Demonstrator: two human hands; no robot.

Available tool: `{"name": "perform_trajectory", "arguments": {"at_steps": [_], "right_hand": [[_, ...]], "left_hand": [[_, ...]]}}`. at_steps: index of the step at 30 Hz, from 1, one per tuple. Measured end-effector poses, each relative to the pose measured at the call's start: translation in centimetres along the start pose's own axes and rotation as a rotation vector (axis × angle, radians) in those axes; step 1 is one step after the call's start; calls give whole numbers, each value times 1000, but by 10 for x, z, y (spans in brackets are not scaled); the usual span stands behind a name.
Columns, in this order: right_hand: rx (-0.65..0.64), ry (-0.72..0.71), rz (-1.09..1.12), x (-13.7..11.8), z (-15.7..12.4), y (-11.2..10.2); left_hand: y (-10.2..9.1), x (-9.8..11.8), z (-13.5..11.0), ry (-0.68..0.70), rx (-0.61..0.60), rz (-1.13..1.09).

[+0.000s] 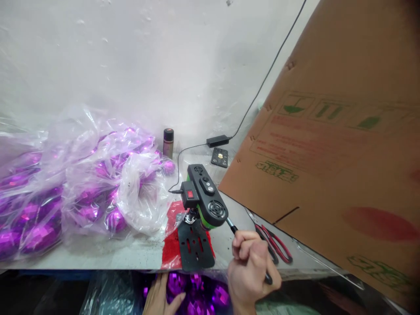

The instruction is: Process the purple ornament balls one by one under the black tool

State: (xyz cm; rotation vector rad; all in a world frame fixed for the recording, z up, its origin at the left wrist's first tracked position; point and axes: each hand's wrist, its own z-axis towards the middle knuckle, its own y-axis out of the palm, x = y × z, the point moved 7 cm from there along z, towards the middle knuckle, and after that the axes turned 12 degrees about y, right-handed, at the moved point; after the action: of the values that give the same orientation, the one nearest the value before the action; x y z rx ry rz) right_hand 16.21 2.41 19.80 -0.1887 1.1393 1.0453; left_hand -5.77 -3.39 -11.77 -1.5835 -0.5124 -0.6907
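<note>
My right hand (pixel 251 267) is closed around the black handle of a lever (pixel 231 225) that sticks out of a black and green machine (pixel 205 197). The machine stands on a black slotted base plate (pixel 195 247) at the table's front edge, over a red sheet (pixel 171 249). My left hand (pixel 162 297) is below the table edge, fingers spread, resting on shiny purple faceted balls (pixel 197 293) in a bag there. It holds nothing that I can see.
Clear plastic bags of purple balls (pixel 88 188) fill the table's left. A small brown bottle (pixel 168 142), a power adapter (pixel 217 141) with cable and a black remote (pixel 219 157) sit at the back. Red-handled pliers (pixel 275 245) lie right of the machine, beside a large leaning cardboard box (pixel 334 144).
</note>
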Motion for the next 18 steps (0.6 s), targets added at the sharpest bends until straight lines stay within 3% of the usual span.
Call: {"name": "perform_trajectory", "arguments": {"at_steps": [4, 8, 14, 18], "right_hand": [[-43, 22, -12, 2, -3, 0], [-46, 34, -12, 5, -6, -3], [-73, 42, -48, 7, -7, -5], [-59, 20, -54, 7, -8, -6]], "left_hand": [[-11, 1, 21, 49, 53, 8], [-11, -5, 39, 99, 9, 16], [-4, -32, 40, 17, -49, 4], [-6, -39, 42, -17, -44, -31]]}}
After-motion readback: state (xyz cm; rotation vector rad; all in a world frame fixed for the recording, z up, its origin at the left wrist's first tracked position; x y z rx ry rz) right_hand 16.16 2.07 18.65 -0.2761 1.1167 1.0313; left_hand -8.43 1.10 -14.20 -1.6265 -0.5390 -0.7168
